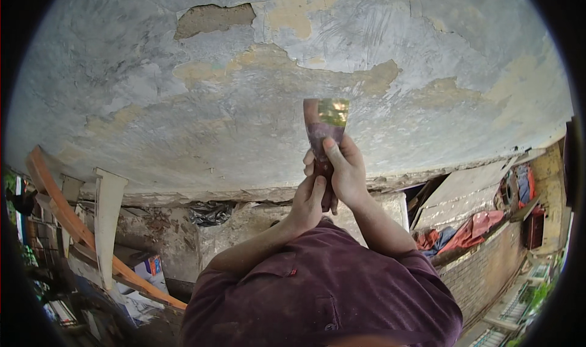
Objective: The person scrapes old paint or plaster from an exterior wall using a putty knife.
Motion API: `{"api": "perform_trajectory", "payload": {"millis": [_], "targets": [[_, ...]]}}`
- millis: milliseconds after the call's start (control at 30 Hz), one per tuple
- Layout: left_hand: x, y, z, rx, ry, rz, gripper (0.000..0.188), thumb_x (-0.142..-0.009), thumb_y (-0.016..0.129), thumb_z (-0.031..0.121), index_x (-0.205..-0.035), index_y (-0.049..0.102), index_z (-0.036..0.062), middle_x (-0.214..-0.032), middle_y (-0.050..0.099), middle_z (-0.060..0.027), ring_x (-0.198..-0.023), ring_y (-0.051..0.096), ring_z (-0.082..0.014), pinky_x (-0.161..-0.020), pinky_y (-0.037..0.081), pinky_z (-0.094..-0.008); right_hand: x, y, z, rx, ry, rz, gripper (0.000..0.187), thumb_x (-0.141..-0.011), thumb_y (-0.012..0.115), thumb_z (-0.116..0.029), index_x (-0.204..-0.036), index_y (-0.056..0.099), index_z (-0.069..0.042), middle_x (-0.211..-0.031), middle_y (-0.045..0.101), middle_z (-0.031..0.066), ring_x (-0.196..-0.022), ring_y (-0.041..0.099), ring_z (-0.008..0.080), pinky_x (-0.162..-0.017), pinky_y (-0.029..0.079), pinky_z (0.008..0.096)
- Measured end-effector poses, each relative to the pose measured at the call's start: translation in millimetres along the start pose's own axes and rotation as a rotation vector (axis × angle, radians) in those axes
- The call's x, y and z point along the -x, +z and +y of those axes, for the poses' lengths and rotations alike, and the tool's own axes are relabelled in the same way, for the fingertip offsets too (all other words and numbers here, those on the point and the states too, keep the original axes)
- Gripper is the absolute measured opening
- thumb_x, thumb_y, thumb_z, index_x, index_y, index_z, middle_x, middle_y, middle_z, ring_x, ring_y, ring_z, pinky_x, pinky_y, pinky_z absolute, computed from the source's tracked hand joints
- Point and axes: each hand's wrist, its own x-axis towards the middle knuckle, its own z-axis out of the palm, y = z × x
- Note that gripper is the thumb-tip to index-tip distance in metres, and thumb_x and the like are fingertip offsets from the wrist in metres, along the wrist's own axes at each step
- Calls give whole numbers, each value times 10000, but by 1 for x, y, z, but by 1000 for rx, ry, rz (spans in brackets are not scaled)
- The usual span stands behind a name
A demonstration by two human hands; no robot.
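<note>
A putty knife (326,116) stands upright before my chest, its wide shiny metal blade pointing up and mirroring light and the purple shirt. My right hand (348,170) wraps the upper handle, the thumb pressed at the base of the blade. Lower down, my left hand (309,197) closes round the brown handle from the other side, its thumb lying along it. Beyond the blade is a grey-blue wall (244,127) with flaking paint and cream patches; the blade appears apart from it. Fingers behind the handle are partly hidden.
A bare, chipped patch (215,20) marks the wall high on the left. An orange-brown beam (67,209) and a white post (108,225) stand at left. Black plastic (210,212) lies below the wall. Red cloth (473,231) rests at right above a brick wall (482,264).
</note>
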Motion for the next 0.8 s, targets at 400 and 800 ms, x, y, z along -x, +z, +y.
{"api": "perform_trajectory", "payload": {"millis": [400, 800], "targets": [[-49, -12, 6, -372, 17, -29, 397, -976, 255, 352, -1047, 415, -5, -558, 460, -16, -407, 439, -77, -351, 330, -216, -49, 13, 7, -17, -61, 241, 228, -935, 464, -233, -844, 418, -29, -583, 434, 14, -432, 413, 70, -353, 325, 202], [-71, 0, 25, -511, 49, -91, 357, -974, 300, 236, -1091, 426, -77, -691, 554, -46, -586, 543, -78, -468, 406, -216, -65, 6, -21, 85, -263, 164, 294, -926, 479, -297, -782, 451, -41, -518, 491, 11, -385, 406, 52, -348, 315, 195]]}}
